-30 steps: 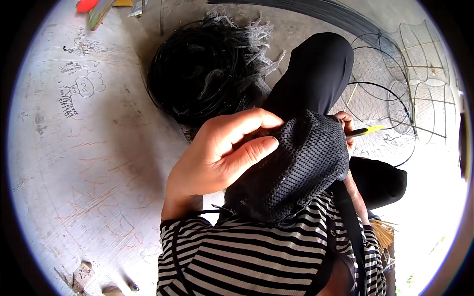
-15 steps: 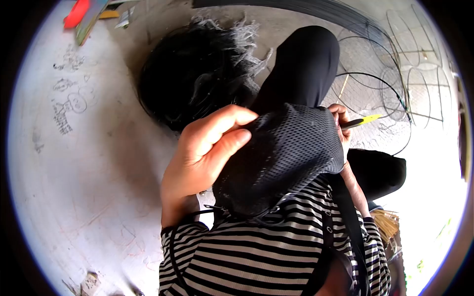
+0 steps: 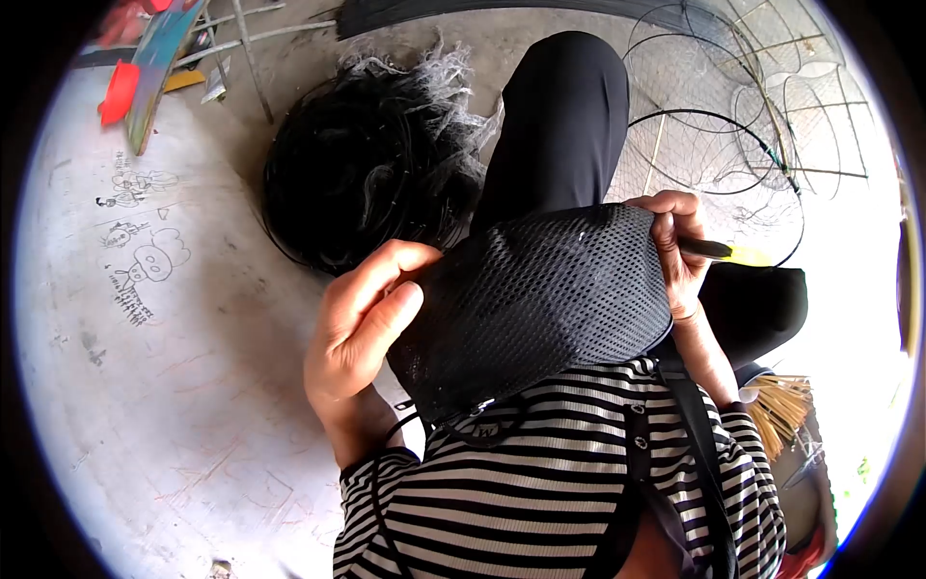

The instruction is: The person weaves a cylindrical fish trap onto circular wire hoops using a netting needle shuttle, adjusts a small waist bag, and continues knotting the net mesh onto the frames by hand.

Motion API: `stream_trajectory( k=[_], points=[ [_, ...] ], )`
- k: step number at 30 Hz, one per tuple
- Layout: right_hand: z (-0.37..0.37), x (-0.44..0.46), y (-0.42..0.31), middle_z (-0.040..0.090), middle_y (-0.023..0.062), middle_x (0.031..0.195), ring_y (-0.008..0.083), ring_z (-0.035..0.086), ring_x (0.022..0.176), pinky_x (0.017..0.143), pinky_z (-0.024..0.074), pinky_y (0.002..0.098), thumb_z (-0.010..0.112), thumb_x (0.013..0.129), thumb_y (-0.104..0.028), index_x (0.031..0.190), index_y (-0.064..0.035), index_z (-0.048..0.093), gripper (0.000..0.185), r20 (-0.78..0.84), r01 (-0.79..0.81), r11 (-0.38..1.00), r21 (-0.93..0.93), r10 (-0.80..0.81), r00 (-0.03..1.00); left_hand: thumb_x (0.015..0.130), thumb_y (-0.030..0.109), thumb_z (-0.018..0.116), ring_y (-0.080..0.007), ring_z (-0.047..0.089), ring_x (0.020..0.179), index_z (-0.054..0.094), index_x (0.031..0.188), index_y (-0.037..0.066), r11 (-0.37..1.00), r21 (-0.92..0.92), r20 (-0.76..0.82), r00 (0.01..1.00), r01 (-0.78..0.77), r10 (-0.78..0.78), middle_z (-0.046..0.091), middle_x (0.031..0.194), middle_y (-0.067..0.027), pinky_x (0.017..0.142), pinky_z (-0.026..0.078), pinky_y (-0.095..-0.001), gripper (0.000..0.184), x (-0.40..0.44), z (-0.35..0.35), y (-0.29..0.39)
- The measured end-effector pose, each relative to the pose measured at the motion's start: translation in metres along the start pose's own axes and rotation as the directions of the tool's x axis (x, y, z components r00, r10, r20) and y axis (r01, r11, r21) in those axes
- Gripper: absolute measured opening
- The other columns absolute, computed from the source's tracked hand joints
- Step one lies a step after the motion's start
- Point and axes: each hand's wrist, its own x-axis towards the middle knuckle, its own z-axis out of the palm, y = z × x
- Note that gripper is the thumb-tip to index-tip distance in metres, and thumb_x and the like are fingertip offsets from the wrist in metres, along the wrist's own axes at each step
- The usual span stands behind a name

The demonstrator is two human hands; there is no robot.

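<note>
Between the left hand (image 3: 359,323) and right hand (image 3: 683,261), the black mesh piece (image 3: 545,299) slants lengthwise up rightward. The right grips a yellow-and-black tool (image 3: 711,249), yellow end pointing right; whether the curled left grips anything, I cannot tell.

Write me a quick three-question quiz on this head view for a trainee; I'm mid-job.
1. Multiple choice: which hand holds the black-and-yellow tool? A) Left B) Right C) Both
2. True or false: the line drawings are at the right side of the picture.
3. Fill in the blank: the black material in front of the striped shirt is full of small holes; it is a ____ material.

Key:
1. B: the tool sticks out of the right hand.
2. False: they are on the pale surface at the picture's left.
3. Mesh.
</note>
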Motion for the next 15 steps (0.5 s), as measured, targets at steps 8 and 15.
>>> stream_trajectory(
  k=[8,15],
  points=[
    [0.013,0.01,-0.016,0.071,0.0111,0.096,0.019,0.07,0.081,0.071,0.0561,0.0294,0.057,0.098,0.003,0.114,0.0003,0.062,0.017,0.32,0.251,0.93,-0.268,-0.16,0.934,0.092,0.037,0.071,-0.0205,0.068,0.079,0.065,0.112,0.0,0.945,0.326,0.17,0.985,-0.037,-0.02,0.071,0.088,-0.0138,0.072,0.052,-0.0297,0.043,0.019,0.0,-0.018],
    [0.03,0.017,-0.011,0.071,0.013,0.102,0.0262,0.072,0.079,0.064,0.0582,0.0323,0.065,0.089,0.01,0.129,-0.0074,0.049,0.046,0.441,0.386,0.854,-0.35,-0.213,0.872,0.095,0.023,0.069,-0.0242,0.07,0.08,0.068,0.105,-0.005,0.89,0.451,0.203,0.979,-0.065,-0.031,0.071,0.093,-0.0153,0.071,0.053,-0.0305,0.029,0.027,-0.004,-0.027]
  ],
)
